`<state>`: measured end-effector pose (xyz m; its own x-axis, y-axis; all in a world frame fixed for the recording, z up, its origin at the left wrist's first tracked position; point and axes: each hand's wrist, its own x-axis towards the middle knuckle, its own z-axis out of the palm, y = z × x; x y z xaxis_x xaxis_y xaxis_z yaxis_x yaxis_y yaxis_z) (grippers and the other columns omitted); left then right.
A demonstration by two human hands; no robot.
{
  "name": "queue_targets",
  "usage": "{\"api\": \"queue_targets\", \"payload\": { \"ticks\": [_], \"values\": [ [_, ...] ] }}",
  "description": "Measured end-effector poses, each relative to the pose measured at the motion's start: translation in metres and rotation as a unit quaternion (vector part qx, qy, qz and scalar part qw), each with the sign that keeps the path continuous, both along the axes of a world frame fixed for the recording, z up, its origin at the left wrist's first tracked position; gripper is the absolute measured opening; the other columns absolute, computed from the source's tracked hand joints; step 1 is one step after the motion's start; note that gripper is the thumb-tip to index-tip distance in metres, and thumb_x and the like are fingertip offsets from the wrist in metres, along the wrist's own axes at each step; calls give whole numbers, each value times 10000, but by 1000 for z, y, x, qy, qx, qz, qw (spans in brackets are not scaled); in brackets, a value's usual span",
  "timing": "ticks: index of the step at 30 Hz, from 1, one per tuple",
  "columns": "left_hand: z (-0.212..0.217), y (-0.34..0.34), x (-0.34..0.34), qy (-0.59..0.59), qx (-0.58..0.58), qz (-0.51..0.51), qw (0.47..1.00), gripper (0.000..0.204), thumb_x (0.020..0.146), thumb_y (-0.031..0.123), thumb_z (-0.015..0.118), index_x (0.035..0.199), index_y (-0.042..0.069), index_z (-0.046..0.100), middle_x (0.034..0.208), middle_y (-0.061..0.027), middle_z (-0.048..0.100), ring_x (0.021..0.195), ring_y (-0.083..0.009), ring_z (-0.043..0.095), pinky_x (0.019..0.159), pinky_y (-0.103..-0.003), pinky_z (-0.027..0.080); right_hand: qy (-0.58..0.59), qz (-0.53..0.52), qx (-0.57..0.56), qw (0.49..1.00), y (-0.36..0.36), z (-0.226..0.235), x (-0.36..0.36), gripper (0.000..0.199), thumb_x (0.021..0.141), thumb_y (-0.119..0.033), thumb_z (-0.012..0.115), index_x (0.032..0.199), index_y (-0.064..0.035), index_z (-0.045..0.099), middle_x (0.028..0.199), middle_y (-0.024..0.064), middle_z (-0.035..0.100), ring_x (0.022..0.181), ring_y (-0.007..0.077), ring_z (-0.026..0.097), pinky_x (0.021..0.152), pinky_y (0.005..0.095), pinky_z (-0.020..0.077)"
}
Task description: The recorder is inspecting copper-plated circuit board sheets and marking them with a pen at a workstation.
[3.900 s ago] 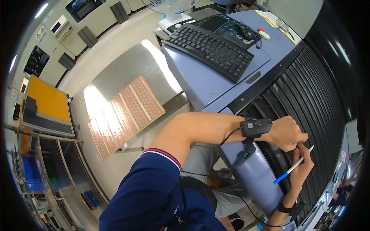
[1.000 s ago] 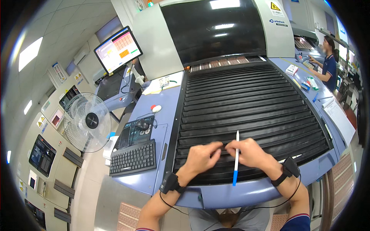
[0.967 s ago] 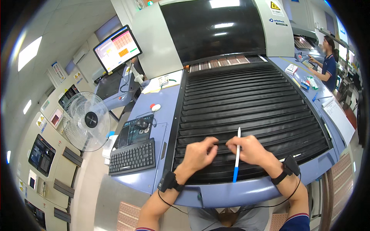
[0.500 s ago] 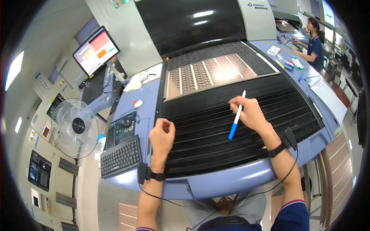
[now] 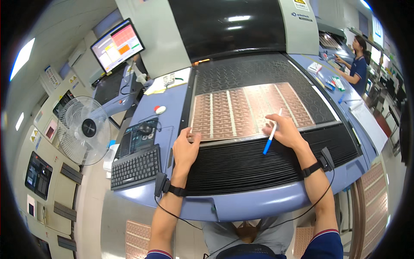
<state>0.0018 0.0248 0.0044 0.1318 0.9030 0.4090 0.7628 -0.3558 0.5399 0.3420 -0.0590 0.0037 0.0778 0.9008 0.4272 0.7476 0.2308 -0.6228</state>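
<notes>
Hands: left flat, open on copper panel edge — right gripping blue pen; fan left.

A flat monitor stood upper left, its screen showing orange, pink and white panels. Small yellow triangular warning labels marked the left cabinets; another label sat atop the machine.

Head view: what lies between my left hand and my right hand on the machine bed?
In the head view, the copper-coloured panel sheet and the black ribbed shutter span between left hand and right hand, which holds a pen.
</notes>
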Motion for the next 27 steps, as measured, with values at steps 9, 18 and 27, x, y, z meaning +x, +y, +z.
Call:
{"api": "queue_targets", "payload": {
  "ticks": [9,18,27],
  "values": [
    [22,-13,-2,-290,196,-138,926,351,941,156,611,1238,-28,582,1155,-195,643,1076,-292,657,933,-382,500,-55,-134,186,972,10,16,19,175,927,-194,677,1021,-47,691,830,184,704,791,348,695,700,403,512],
    [12,-20,15,-181,248,-207,929,358,888,141,659,1220,16,608,1163,-153,659,1028,-338,638,904,-418,485,385,-138,331,850,56,102,36,383,1021,-308,578,1198,28,629,1019,82,687,857,176,656,781,315,501],
    [16,-18,14,-163,300,-156,927,296,860,90,660,1147,21,644,1166,-160,661,1076,-348,620,919,-425,492,653,-91,18,751,41,15,-16,259,991,-122,543,1167,68,540,1100,208,649,982,347,680,868,476,587]
  ]
}}
